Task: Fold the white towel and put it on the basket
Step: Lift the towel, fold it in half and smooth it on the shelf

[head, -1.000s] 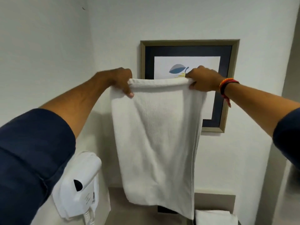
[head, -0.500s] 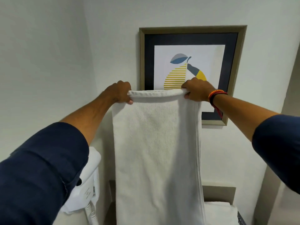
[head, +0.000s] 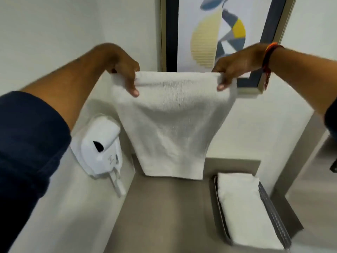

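Both hands, left hand (head: 125, 70) and right hand (head: 235, 66), pinch a folded white towel (head: 171, 125) mid-frame above a bare taupe counter (head: 164, 216); lower right, a grey basket (head: 273, 214) holds another folded towel (head: 244, 207).

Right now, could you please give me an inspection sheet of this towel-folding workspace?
Surface: grey-brown counter, bare in the middle.
Job's things: white towel hanging folded above the counter; basket at right, already holding a folded towel.
Clutter: nothing seen.
Grippers: left hand and right hand pinch the towel's top corners.
Cables: white cord below the wall-mounted hair dryer.
Surroundings: framed picture on white wall.
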